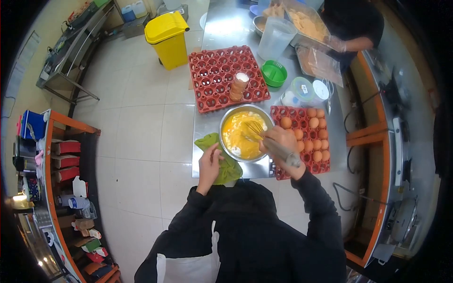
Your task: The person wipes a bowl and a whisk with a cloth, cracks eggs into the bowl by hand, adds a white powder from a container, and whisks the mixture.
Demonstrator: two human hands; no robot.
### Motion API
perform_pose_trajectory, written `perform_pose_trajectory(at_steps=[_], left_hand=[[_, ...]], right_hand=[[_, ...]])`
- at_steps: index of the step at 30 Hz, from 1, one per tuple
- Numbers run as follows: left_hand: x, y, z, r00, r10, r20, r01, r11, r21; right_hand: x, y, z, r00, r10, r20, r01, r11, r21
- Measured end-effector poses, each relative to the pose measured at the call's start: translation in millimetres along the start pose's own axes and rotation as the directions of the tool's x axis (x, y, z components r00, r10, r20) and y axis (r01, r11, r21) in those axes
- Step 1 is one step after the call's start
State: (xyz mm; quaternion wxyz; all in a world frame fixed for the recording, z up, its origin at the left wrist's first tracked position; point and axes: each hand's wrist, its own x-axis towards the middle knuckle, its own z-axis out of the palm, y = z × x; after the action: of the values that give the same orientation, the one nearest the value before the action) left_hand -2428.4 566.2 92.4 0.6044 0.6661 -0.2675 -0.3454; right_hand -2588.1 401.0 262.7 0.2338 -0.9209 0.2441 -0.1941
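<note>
My right hand (278,145) is wrapped round the handle of a wire whisk (255,128). The whisk's wires dip into a yellow egg mixture (239,128) with white foamy patches, inside a steel bowl (224,147) close to the table's front edge. Left of the bowl, my left hand (209,165) is loosely open over a crumpled green cloth (228,170), fingers slightly bent and holding nothing. Brown eggs (309,145) sit in a red egg tray (282,170) beside my right hand. Behind the bowl, a stack of eggshells (238,88) stands on a larger red tray (207,70).
A green plastic container (274,73), lidded tubs (302,89) and a clear pitcher (276,37) stand farther back. Across the steel table (226,23), a person's gloved hand (336,44) is at a container of light brown crumbs (309,23). A yellow bin (167,42) stands on the floor.
</note>
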Motion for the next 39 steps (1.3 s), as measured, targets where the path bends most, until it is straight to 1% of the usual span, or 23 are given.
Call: perform_pose_trajectory(at_steps=[1,2,5,8,11,12,13,16,17,20,21,24,25,28,29,32,33,36,37,39], left_hand=[[5,-3,2,0.986,-0.146,0.086,0.159,0.970,-0.182],[8,-7,4,0.984,-0.153,0.093,0.170,0.960,-0.221],[19,-16,11,0.973,-0.185,0.139,0.221,0.923,-0.315],[22,-11,6,0.958,-0.210,0.198,0.266,0.908,-0.323],[22,-13,8,0.963,-0.202,0.177,0.252,0.909,-0.332],[22,-10,8,0.958,-0.216,0.191,0.269,0.908,-0.323],[22,-8,7,0.953,-0.227,0.199,0.282,0.906,-0.315],[22,-5,4,0.951,-0.238,0.196,0.293,0.896,-0.333],[21,-5,6,0.951,-0.237,0.198,0.294,0.891,-0.346],[22,2,6,0.946,-0.264,0.187,0.313,0.890,-0.331],[23,-1,6,0.948,-0.258,0.185,0.308,0.886,-0.347],[21,-4,6,0.945,-0.257,0.200,0.315,0.878,-0.359],[21,-3,5,0.944,-0.261,0.202,0.318,0.880,-0.353],[23,-3,7,0.948,-0.249,0.197,0.307,0.876,-0.372],[22,-4,6,0.948,-0.248,0.200,0.308,0.874,-0.376],[22,-2,6,0.947,-0.256,0.194,0.312,0.875,-0.369],[25,-2,8,0.949,-0.245,0.198,0.304,0.879,-0.368],[23,-5,4,0.950,-0.238,0.201,0.296,0.889,-0.348],[25,-4,4,0.952,-0.233,0.201,0.291,0.892,-0.347],[24,-3,6,0.950,-0.232,0.212,0.294,0.893,-0.340]], right_hand=[[-2,1,3,0.998,0.018,0.062,-0.016,0.999,-0.036],[-5,1,6,0.992,0.046,0.121,-0.038,0.997,-0.070],[4,-5,4,0.998,0.000,-0.057,0.003,0.999,0.054],[-5,-11,6,0.996,0.048,0.080,-0.036,0.990,-0.140],[-1,-3,6,0.997,-0.040,-0.073,0.037,0.999,-0.033],[0,1,5,0.990,-0.069,-0.125,0.069,0.998,-0.006],[-4,3,9,0.995,0.058,-0.086,-0.062,0.997,-0.055],[-8,-1,5,0.994,-0.088,0.065,0.089,0.996,-0.015],[-10,8,12,0.999,0.014,-0.042,-0.008,0.989,0.145],[-5,11,8,0.998,0.054,-0.017,-0.054,0.998,-0.032],[-10,7,10,0.998,0.052,0.024,-0.050,0.997,-0.060],[-6,4,12,0.996,0.048,-0.081,-0.032,0.983,0.180],[-1,4,8,0.996,-0.001,-0.090,0.011,0.994,0.107],[-6,-2,7,1.000,-0.004,0.027,0.006,0.998,-0.068],[-5,-5,5,0.996,-0.076,0.054,0.078,0.996,-0.045],[2,-5,6,0.990,0.079,-0.119,-0.069,0.994,0.086],[3,-6,3,0.989,-0.035,-0.141,0.030,0.999,-0.038],[1,-20,-2,0.998,-0.067,0.021,0.067,0.998,-0.013],[-1,-8,10,0.994,0.033,-0.106,-0.016,0.987,0.158],[-4,7,15,0.993,0.006,-0.114,-0.002,0.999,0.036]])
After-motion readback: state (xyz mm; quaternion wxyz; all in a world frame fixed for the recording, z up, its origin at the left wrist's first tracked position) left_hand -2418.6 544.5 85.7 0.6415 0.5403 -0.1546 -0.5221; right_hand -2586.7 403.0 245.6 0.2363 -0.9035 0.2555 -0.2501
